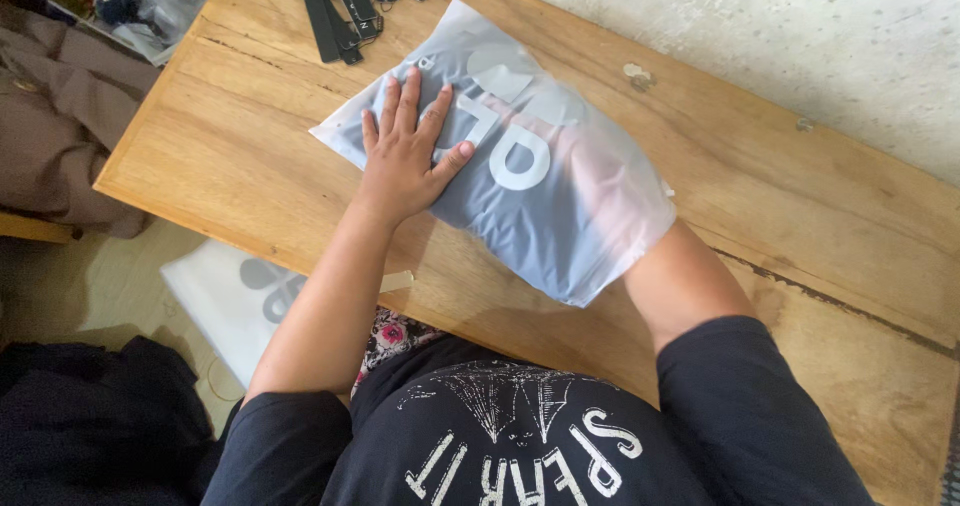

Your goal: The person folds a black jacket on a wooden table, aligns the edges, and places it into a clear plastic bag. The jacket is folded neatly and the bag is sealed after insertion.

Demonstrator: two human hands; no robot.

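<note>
Presently: left hand [405, 156], fingers [408, 96] spread wide and flat, palm down on a frosted plastic bag [520, 156] holding a dark garment. Right hand inside the bag's open end, a pale blur through the plastic; its finger spread cannot be told. Bag lies on a wooden table [800, 216]. Black straps [340, 6] at the table's far edge. Second packed bag [235, 301] on the floor.

A worn wooden table [250, 156] stands against a pale plaster wall [800, 36]; flat black straps [340, 6] lie at its far edge; a white printed plastic bag [235, 301] lies on the floor beside its near-left edge.
</note>
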